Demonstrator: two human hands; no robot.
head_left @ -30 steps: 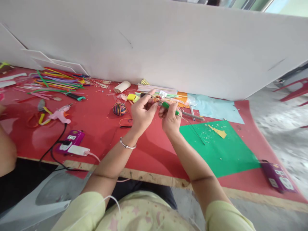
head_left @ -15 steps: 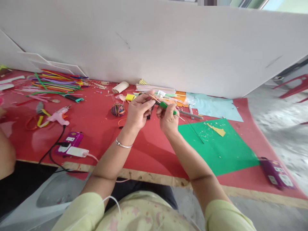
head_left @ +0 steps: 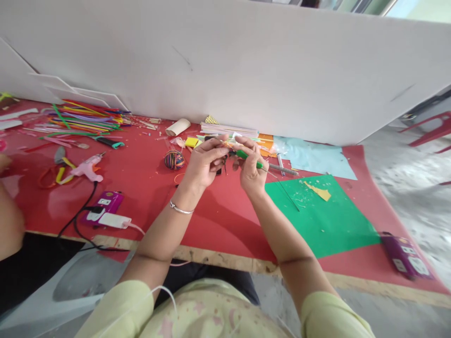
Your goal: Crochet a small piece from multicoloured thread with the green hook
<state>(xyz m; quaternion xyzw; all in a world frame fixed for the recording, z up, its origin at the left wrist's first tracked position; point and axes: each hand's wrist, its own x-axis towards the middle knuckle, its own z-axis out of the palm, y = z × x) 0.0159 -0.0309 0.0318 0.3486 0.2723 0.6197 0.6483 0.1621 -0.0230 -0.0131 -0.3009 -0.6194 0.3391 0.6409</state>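
My right hand [head_left: 254, 171] is closed around a green-handled crochet hook [head_left: 243, 154], whose thin metal end sticks out behind the palm. Pinched in my left hand [head_left: 203, 163] is a small piece of multicoloured yarn work [head_left: 227, 146], partly covered by the fingers. The hook's front tip meets this yarn between the two hands; exactly how it sits there is too small to tell. Dark strands hang below the fingertips. Left of my left hand lies a ball of multicoloured yarn [head_left: 174, 160] on the red tabletop [head_left: 218, 216].
A hot glue gun [head_left: 88, 168], pliers [head_left: 61, 164] and a purple power strip [head_left: 109, 202] lie left. Pipe cleaners [head_left: 88, 117] are heaped behind them. To the right are a green sheet [head_left: 317, 225] and another purple strip [head_left: 405, 253]. A white board [head_left: 225, 65] stands behind. Someone's arm [head_left: 10, 216] shows far left.
My right hand has shifted slightly right with the hook, and its fingers now reach up toward the yarn. My left hand stays nearly in place, still pinching. Dark strands now show below.
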